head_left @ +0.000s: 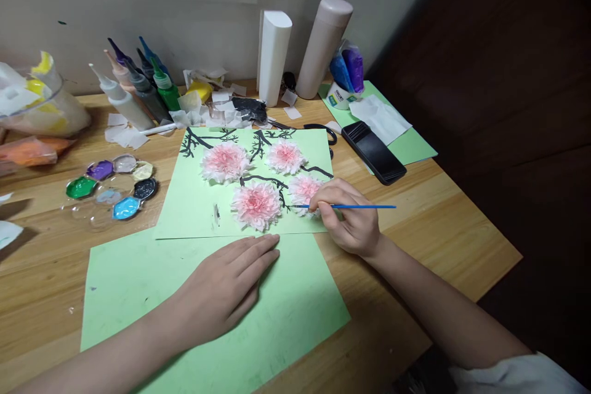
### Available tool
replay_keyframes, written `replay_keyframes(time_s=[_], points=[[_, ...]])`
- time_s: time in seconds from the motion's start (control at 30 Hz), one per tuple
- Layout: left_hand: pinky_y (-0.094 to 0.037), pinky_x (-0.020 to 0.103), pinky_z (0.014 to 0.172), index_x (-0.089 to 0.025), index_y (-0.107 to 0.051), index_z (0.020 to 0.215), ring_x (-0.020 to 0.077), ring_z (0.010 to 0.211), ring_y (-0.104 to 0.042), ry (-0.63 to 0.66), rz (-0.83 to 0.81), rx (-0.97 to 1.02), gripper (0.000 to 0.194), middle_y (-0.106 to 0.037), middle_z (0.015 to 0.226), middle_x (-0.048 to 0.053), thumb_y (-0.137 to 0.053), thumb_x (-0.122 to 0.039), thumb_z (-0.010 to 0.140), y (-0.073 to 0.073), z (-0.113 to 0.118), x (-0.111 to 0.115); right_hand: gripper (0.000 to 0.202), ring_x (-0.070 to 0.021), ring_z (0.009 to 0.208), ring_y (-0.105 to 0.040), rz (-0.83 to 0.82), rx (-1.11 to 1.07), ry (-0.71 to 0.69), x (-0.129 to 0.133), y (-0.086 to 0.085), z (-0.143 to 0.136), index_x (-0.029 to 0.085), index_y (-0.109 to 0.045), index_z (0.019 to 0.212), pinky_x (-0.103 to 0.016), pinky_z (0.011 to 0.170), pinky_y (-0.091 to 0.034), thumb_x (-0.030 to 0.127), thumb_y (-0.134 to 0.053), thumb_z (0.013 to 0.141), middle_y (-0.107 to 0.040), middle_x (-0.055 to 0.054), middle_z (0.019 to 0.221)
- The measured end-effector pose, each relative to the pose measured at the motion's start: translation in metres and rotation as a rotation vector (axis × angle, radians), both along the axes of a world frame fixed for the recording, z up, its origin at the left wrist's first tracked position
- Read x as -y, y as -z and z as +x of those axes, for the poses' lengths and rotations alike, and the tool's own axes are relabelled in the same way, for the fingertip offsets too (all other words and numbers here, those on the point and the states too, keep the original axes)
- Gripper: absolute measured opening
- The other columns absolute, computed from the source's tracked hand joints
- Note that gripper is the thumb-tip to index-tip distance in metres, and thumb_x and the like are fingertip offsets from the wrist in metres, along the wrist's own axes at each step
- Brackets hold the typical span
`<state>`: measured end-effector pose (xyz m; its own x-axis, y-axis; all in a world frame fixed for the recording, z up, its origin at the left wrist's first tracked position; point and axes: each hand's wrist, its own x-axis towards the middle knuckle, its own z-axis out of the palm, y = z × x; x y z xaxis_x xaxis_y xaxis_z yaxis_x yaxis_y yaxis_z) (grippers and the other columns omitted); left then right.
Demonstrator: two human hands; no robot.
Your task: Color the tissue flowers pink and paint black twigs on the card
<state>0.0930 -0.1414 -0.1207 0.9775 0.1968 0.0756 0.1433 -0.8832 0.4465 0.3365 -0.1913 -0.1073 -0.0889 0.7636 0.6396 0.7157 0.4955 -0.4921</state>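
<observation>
My right hand (348,218) pinches a thin blue paintbrush (369,206), its tip at a black twig between two lower flowers. Under it lies a light green sheet (184,215) bearing pink-and-white paper flowers (256,203) and black painted branches (265,180). A grey smear shows at the sheet's lower left. My left hand (226,286) lies flat, fingers extended, on a second green sheet (295,326), fingertips at the lower edge of the flower sheet. The right hand partly covers the lower right flower.
A paint palette (125,208) sits left, with paint bottles (148,95) behind it. Paper scraps, a white container (274,58) and a pale cylinder (323,49) stand along the back. A black phone (373,152) lies right, near a tub (339,97). Plastic bags are at far left.
</observation>
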Motion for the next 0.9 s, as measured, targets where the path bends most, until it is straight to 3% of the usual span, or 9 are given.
replay_keyframes(time_s=[0.43, 0.7, 0.8, 0.9], points=[[-0.040, 0.037, 0.102, -0.015, -0.038, 0.132, 0.0210, 0.125, -0.040, 0.008, 0.012, -0.008, 0.046, -0.039, 0.141, 0.008, -0.037, -0.012, 0.085, 0.000, 0.000, 0.000, 0.013, -0.0151, 0.067, -0.051, -0.058, 0.035, 0.051, 0.002, -0.002, 0.000, 0.020, -0.052, 0.079, -0.031, 0.063, -0.045, 0.010, -0.045, 0.083, -0.057, -0.002, 0.068], [-0.039, 0.039, 0.102, -0.014, -0.039, 0.130, 0.0239, 0.122, -0.043, -0.021, -0.039, -0.002, 0.046, -0.040, 0.140, 0.009, -0.041, -0.015, 0.084, -0.001, -0.001, 0.004, 0.019, -0.0183, 0.075, -0.056, 0.081, -0.235, 0.112, 0.005, -0.005, -0.007, 0.021, -0.058, 0.087, -0.035, 0.067, -0.044, 0.013, -0.040, 0.087, -0.060, -0.004, 0.075], [-0.038, 0.035, 0.101, -0.012, -0.042, 0.127, 0.0227, 0.118, -0.046, -0.018, -0.043, 0.029, 0.043, -0.043, 0.137, 0.010, -0.042, -0.017, 0.083, -0.002, 0.000, 0.005, 0.020, -0.0188, 0.080, -0.056, 0.026, -0.279, 0.047, 0.000, -0.016, -0.021, 0.021, -0.058, 0.090, -0.036, 0.073, -0.043, 0.012, -0.040, 0.087, -0.060, -0.004, 0.079], [-0.038, 0.032, 0.100, -0.010, -0.045, 0.122, 0.0218, 0.115, -0.047, 0.008, -0.027, 0.065, 0.040, -0.045, 0.134, 0.012, -0.042, -0.019, 0.083, -0.002, 0.000, 0.004, 0.019, -0.0189, 0.088, -0.055, -0.152, -0.118, -0.133, -0.017, -0.035, -0.043, 0.021, -0.057, 0.095, -0.035, 0.079, -0.041, 0.014, -0.041, 0.088, -0.061, -0.004, 0.087]])
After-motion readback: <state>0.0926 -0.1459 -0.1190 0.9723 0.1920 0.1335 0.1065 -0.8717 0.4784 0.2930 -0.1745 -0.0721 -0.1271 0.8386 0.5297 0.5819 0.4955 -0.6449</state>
